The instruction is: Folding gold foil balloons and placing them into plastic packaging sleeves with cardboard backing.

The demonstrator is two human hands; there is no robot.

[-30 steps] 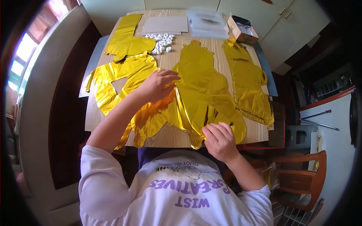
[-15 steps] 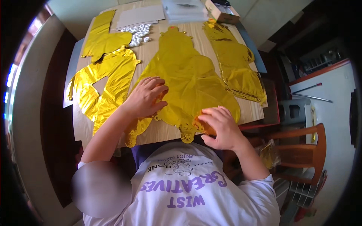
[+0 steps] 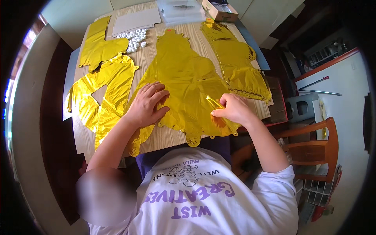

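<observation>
- Higher in the frame than half a second ago, our right hand (image 3: 235, 109) now pinches a raised fold of the large gold foil piece (image 3: 184, 74) between thumb and fingers, right of centre.
- Our left hand (image 3: 145, 105) rests on the foil left of centre, much where it lay before, fingers bent and thumb parted from them.
- Spread across the middle of the frame, the large gold foil piece covers much of our wooden table (image 3: 168, 137), narrow end toward the top, tabs along its lower edge.
- Three more pieces flank it: an L-shaped foil (image 3: 100, 47) at upper left, a holed foil (image 3: 121, 70) just below, and a creased foil (image 3: 233, 47) at upper right.
- Toward the top, we see small white rings (image 3: 137, 36), grey boards (image 3: 135, 19), clear plastic sheets (image 3: 182, 15) and an open box (image 3: 222, 15).
</observation>
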